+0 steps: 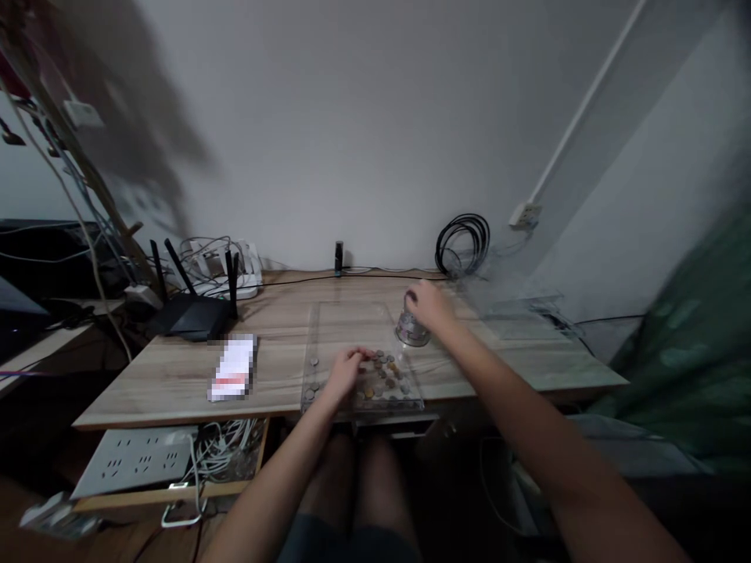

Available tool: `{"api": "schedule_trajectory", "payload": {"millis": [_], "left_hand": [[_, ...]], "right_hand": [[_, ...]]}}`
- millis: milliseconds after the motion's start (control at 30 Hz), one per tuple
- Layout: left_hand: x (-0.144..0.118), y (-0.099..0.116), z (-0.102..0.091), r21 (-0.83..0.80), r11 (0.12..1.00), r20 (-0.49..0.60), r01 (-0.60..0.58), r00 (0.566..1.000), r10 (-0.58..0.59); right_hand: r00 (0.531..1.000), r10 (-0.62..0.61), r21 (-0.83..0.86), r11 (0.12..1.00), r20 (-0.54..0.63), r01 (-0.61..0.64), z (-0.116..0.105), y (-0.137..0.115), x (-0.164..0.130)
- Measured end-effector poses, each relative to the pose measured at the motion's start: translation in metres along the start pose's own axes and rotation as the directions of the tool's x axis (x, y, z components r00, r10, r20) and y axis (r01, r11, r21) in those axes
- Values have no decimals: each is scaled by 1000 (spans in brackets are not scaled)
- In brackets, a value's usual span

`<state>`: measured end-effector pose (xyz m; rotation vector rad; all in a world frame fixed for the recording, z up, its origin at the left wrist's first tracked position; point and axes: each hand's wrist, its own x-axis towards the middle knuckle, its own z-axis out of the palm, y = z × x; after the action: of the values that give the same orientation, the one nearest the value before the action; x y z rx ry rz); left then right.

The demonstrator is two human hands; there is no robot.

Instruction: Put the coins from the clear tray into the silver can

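- The small clear glass jar (412, 330) stands upright on the pale wooden desk (176, 375), just beyond the far right corner of the clear flat plastic tray (328, 320); it looks rigid, smooth and likely slippery, breakable if knocked, and heavier than its size suggests if coins fill it; its contents are too blurred to tell.
- The right hand (430, 303) lies over the jar's top with fingers curled down around it, closed on the jar from above; a hold round the side wall would probably be steadier than one at the rim.
- The scattered round metal coins (384, 375), silver and copper in colour, lie loose in the near part of the tray; they are thin, hard and flat, so each is best pinched at its edge or slid to the tray's side.
- The left hand (345, 371) rests palm down on the tray's near left part, fingertips touching the coins; whether it pinches one I cannot tell.
- To the left on the desk lie a blurred white card or packet (233, 367) and a black router with upright antennas (191, 313); a coil of black cable (463, 242) hangs at the wall behind the jar.
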<state>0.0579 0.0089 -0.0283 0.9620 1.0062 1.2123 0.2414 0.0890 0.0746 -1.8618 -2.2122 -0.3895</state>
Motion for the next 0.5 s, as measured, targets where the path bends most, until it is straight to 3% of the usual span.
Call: {"api": "schedule_trajectory", "payload": {"millis": [67,167,267,400,500], "left_hand": [[-1,2,-12,258,959,33,-120,993,116],[-2,4,-29,437,869,148,-233,971,187],[-2,11,-40,603,740,280,-297,948,153],[-4,24,-53,793,502,424,-345,905,-47],[-7,27,-63,801,469,497,-372,850,-175]], "right_hand": [[954,-252,106,966,163,237,16,-25,-27],[778,-546,315,832,311,458,44,-53,-64],[708,-642,451,746,292,490,59,-63,-81],[661,-692,603,669,291,435,59,-65,-81],[629,-726,649,625,278,433,56,-74,-78]]}}
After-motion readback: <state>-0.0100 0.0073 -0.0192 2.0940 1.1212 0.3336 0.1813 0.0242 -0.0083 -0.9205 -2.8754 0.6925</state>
